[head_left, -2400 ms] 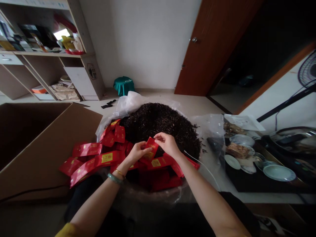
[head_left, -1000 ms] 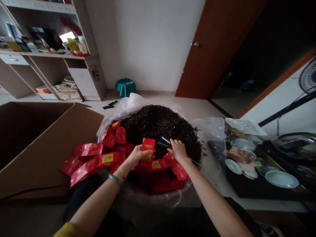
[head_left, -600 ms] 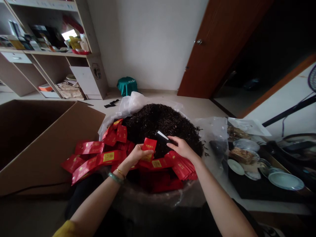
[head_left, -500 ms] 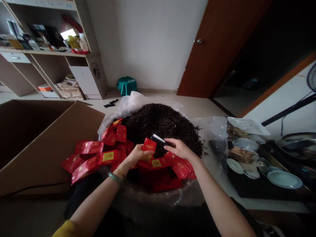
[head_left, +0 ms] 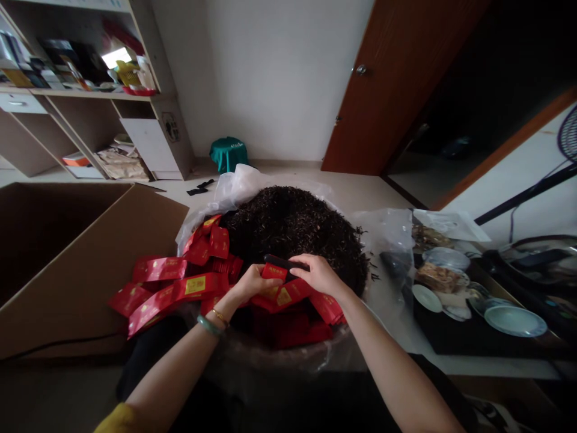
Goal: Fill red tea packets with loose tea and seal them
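Note:
My left hand (head_left: 252, 281) is closed on a red packet (head_left: 274, 272) with gold print, holding it upright by its left side. In my right hand (head_left: 318, 273) is a slim black hand-held tool (head_left: 280, 261), which looks like a small bag sealer. The tool lies across the packet's top edge, and the two touch. Behind both hands rises a heap of dark dried leaves (head_left: 297, 219) that resembles loose tea. More red packets (head_left: 196, 285), some joined in strips, lie along the near and left side of the heap, under my hands.
A clear plastic bag (head_left: 238, 180) surrounds the leaves. An open cardboard box (head_left: 99, 258) stands at left. On the right are a pale dish (head_left: 516, 320) and other items on a dark surface. Farther back are a teal-covered bin (head_left: 228, 154), shelves (head_left: 174, 132) and a brown door (head_left: 360, 108).
The black tool has turned from slanting with its white inner side showing to lying level across the packet's top. My right hand has shifted slightly left, and the view has moved a little.

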{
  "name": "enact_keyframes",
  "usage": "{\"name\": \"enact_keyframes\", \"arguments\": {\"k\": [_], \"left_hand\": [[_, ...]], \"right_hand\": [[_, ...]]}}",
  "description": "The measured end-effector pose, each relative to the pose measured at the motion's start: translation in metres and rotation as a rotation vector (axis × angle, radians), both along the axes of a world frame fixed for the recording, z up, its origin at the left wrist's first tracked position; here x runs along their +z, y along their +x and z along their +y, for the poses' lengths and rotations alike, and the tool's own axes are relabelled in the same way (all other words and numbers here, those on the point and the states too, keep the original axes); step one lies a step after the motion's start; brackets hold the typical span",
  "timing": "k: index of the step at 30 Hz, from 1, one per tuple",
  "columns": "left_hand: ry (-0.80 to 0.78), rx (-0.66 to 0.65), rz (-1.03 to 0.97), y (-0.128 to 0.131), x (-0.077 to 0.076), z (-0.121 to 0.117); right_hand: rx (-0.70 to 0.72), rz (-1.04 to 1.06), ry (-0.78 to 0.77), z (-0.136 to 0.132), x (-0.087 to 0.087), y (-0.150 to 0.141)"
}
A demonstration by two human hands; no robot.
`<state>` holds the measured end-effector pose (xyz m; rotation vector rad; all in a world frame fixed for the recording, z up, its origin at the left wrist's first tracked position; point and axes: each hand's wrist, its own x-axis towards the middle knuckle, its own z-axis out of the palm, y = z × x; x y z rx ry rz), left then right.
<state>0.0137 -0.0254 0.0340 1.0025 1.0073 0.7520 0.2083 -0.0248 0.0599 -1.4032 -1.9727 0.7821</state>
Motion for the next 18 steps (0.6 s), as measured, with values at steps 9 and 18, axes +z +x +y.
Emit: {"name": "enact_keyframes", "arguments": {"k": [9,18], "left_hand": [[0.010,0.004,-0.002,0.0005,-0.0007,-0.0013],[0.018,-0.013,0.010,-0.0007,-0.0035,-0.0001]], "right_hand": [[-0.001,0.016,-0.040,-0.0011,-0.0014,0.0006],[-0.022,0.018,-0.028,-0.0009,-0.0007,-0.0017]]}}
